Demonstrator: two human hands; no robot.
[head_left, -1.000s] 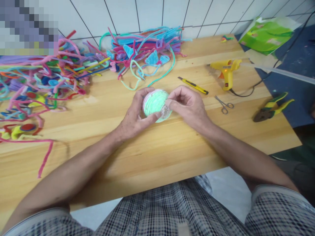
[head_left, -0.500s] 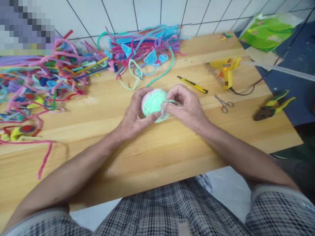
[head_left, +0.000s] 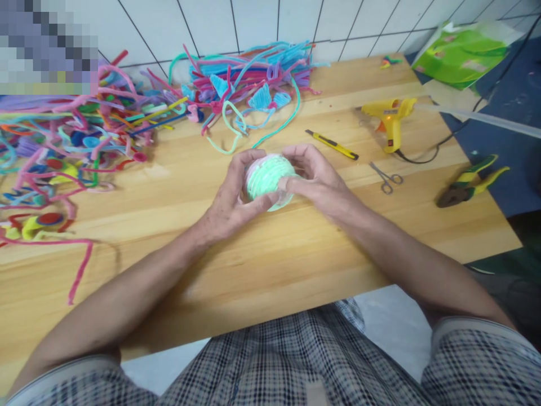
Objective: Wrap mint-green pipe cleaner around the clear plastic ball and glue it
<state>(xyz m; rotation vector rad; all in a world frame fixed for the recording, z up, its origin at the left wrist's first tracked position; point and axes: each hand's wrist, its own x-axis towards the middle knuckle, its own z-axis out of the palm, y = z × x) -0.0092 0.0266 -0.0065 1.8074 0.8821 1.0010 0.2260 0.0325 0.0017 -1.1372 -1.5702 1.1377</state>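
A round ball (head_left: 270, 176), wound in pale green with a pinkish-lilac part at its upper left, is held between my two hands above the wooden table (head_left: 270, 265). My left hand (head_left: 236, 192) wraps round its left side, thumb on the lower front. On the right side, my right hand (head_left: 315, 175) has its thumb on the front of the ball and its fingers curled over the upper right. The ball hides some fingertips of both hands.
Colourful pipe cleaners (head_left: 253, 73) lie along the wall, with a tangled heap (head_left: 80, 141) at the left. Rightward are a yellow cutter (head_left: 333, 145), scissors (head_left: 386, 179), a corded yellow glue gun (head_left: 391, 121), pliers (head_left: 467, 183) and a green package (head_left: 462, 56).
My right hand's fingers have opened from a pinch on a green strand and spread round the ball's right side. The strand end no longer shows.
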